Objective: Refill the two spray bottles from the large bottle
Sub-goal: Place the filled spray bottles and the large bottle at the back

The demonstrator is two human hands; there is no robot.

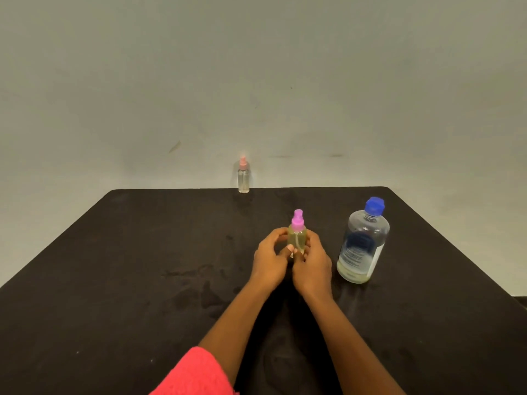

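Head view: the purple-capped spray bottle [297, 238] stands near the middle of the table [114, 280], left hand [268, 260] and right hand [312, 266] both curled round its body. Toward the right edge stands the large bottle [362, 246], blue cap on; the pink-capped spray bottle [243, 181] stands at the far edge.
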